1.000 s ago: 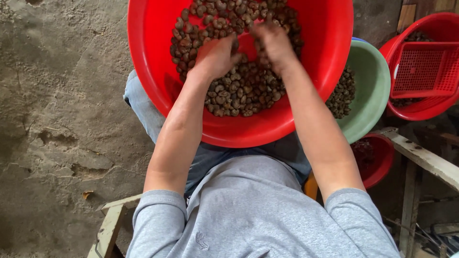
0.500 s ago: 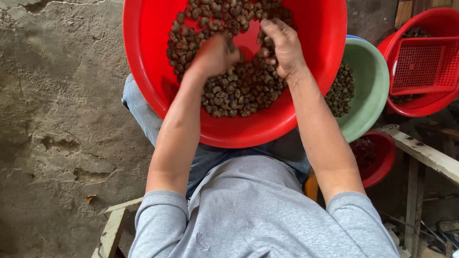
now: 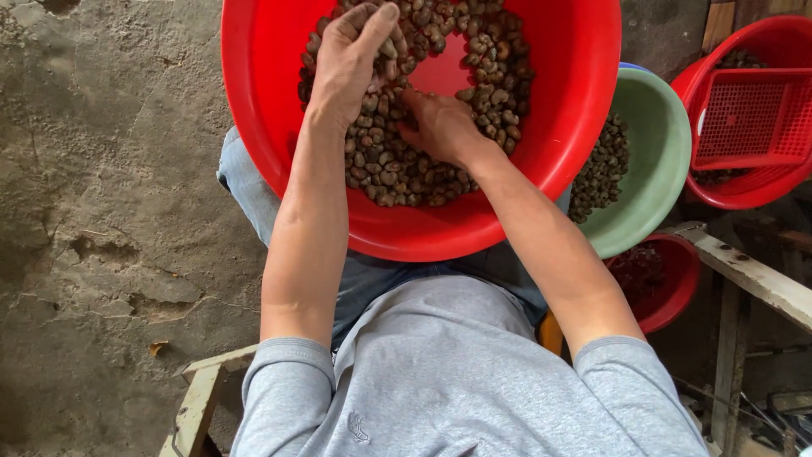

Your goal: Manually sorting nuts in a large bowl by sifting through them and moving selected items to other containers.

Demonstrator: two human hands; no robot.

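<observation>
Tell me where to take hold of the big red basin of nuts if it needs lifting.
Take the red basin by its rolled rim at the two opposite sides, one hand each, coming from outside. The rim is bare there; the left hand and right hand sit among the nuts, and the load probably needs both.

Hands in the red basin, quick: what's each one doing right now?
Left hand: curled, fingers closed around a clutch of brown nuts.
Right hand: resting in the nuts, grip hidden; cannot tell.
</observation>
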